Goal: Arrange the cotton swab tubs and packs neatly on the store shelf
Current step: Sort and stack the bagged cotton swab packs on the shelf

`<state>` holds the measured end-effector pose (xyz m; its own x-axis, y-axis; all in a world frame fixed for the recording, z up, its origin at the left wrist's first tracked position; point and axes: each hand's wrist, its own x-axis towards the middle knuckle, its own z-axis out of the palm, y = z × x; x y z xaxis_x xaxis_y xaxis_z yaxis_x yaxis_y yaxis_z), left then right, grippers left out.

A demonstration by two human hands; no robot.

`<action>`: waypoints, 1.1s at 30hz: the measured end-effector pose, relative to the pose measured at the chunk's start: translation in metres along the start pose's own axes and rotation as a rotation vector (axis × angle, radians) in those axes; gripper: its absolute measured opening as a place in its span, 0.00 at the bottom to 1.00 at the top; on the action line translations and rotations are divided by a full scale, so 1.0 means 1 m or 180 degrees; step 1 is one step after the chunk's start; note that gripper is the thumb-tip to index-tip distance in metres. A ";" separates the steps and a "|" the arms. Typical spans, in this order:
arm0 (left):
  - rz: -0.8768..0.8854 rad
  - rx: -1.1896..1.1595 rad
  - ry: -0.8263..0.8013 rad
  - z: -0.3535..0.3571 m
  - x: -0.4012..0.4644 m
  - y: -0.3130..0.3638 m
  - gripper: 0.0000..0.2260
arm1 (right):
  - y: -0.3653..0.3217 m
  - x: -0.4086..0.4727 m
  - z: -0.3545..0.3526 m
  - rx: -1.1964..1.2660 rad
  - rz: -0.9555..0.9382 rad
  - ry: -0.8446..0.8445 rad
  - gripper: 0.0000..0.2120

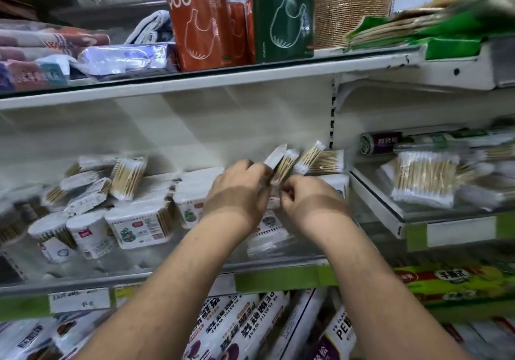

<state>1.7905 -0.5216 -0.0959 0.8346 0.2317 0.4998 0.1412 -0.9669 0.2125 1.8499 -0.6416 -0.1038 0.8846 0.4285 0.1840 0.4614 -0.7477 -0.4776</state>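
On the middle shelf point(172, 274) lie several cotton swab packs and tubs. My left hand point(239, 184) and my right hand point(306, 195) both grip a flat swab pack point(284, 163), held tilted above white square tubs point(195, 192). Behind it, more swab packs point(320, 159) lean on the stack. To the left stands a rectangular tub point(139, 227), two round tubs point(69, 237) and a loose heap of packs point(106, 178). The image is motion-blurred.
The upper shelf holds orange and green bag packs point(200, 28) and folded cloths. A neighbouring shelf on the right carries another swab pack point(423, 175) and a purple roll point(379, 142). Plastic wrap boxes point(245, 329) fill the shelf below.
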 end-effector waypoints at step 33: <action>-0.0390 -0.1326 0.0076 0.014 0.024 0.060 0.16 | 0.033 -0.040 -0.027 -0.0164 -0.0414 0.0696 0.11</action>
<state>1.8259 -0.5757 -0.0828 0.8118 0.3493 0.4679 0.0075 -0.8075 0.5898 1.8313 -0.6978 -0.1036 0.8085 0.4070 0.4250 0.5701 -0.7208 -0.3943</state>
